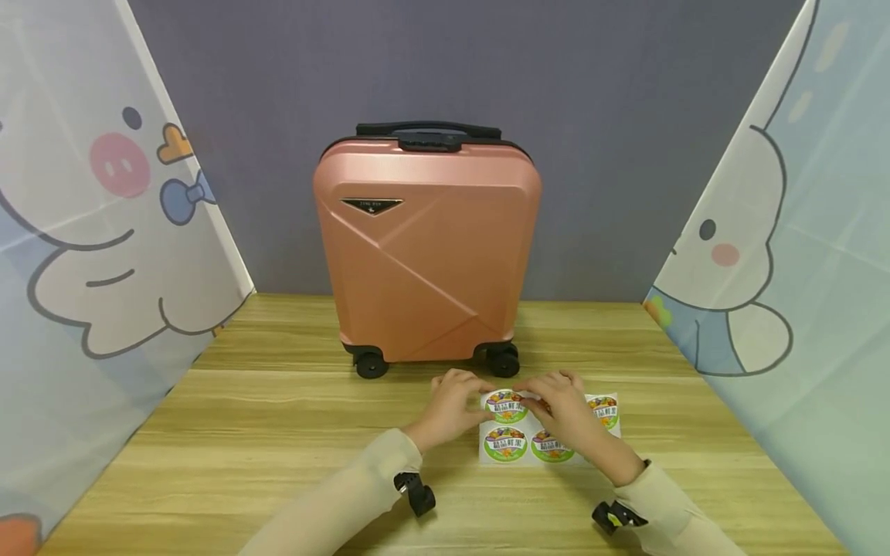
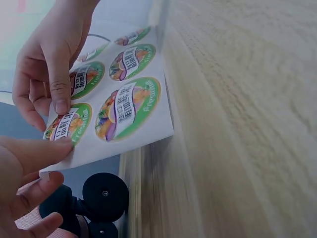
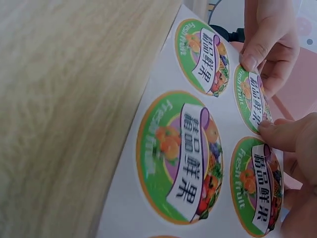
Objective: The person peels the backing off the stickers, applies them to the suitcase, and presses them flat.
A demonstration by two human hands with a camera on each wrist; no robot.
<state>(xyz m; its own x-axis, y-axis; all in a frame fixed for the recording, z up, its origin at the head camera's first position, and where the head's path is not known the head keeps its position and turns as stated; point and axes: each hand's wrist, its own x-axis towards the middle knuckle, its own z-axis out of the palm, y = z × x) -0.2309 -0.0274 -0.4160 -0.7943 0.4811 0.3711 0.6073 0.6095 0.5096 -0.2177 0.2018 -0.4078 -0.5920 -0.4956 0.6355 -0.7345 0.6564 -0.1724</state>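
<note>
A white sheet of round fruit stickers (image 1: 505, 445) lies at the table's front right, its far edge lifted in the left wrist view. The labels are green and orange, with "fresh fruit" lettering. My left hand (image 1: 452, 409) pinches the sheet's far left corner, thumb on top and fingers beneath. From the other side, my right hand (image 1: 566, 413) grips the far edge, its thumb pressing at the right side of the far left sticker (image 3: 252, 99). Its other fingers are behind the paper. This hand covers part of the stickers in the head view.
A pink hard-shell suitcase (image 1: 424, 262) stands upright on black wheels (image 1: 371, 365) just behind the hands. Cartoon-printed panels flank the wooden table (image 1: 278, 401) on both sides, and a grey panel (image 1: 598, 154) rises at the back.
</note>
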